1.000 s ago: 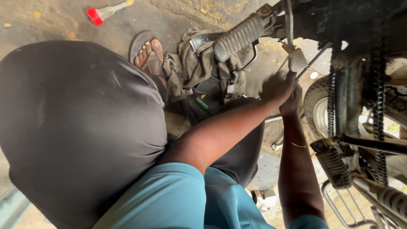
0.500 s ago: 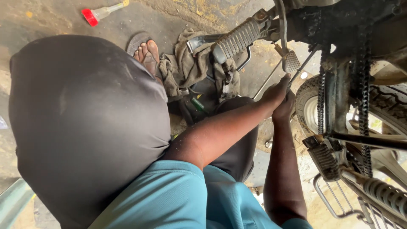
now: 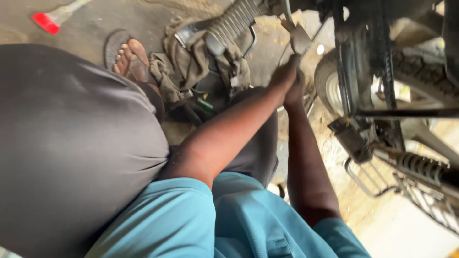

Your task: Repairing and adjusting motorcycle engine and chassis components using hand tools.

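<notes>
Both my hands reach forward under a motorcycle. My left hand (image 3: pixel 283 77) and my right hand (image 3: pixel 295 93) are pressed together just below a small metal brake pedal (image 3: pixel 300 38) on a thin lever. Their fingers curl away from the camera, so what they grip is hidden. A ribbed rubber footrest (image 3: pixel 233 21) sticks out to the left of the pedal. The drive chain (image 3: pixel 345 62) and the rear tyre (image 3: pixel 420 76) stand to the right of my hands. My knee in dark trousers (image 3: pixel 71 143) fills the left side.
A dirty rag (image 3: pixel 189 64) lies on the ground under the footrest, with a green-handled tool (image 3: pixel 206 105) beside it. My sandalled foot (image 3: pixel 128 58) rests on the concrete. A red-capped bottle (image 3: pixel 52 18) lies far left. A coiled shock spring (image 3: pixel 420 167) and a wire rack (image 3: pixel 368 179) are at right.
The view has shifted slightly toward the motorcycle. My two hands have stayed together under the pedal, moving a little closer to it.
</notes>
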